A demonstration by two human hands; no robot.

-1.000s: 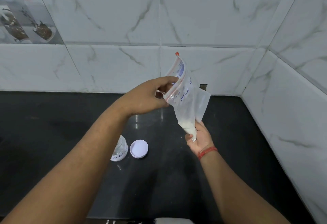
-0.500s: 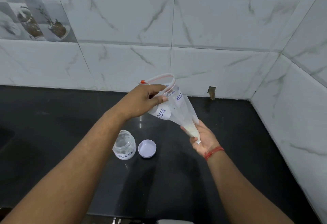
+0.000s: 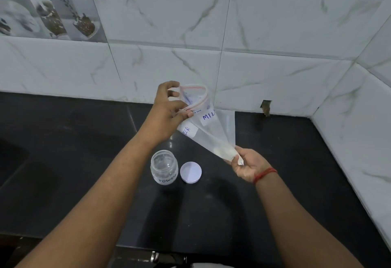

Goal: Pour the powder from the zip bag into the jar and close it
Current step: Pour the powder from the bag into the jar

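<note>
Two hands hold a clear plastic zip bag (image 3: pixel 208 132) above the black surface (image 3: pixel 296 183): left hand (image 3: pixel 169 111) pinching its open mouth, right hand (image 3: pixel 246 165) gripping the white-powder corner, near an uncapped, seemingly empty clear jar (image 3: pixel 164 169) beside its white round lid (image 3: pixel 190 172).

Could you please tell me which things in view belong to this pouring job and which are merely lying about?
Belonging to the job:
- clear plastic zip bag with white powder, held by left hand and right hand
- open clear glass jar
- round white lid

Lying about:
- metal fitting at the black countertop edge
</note>
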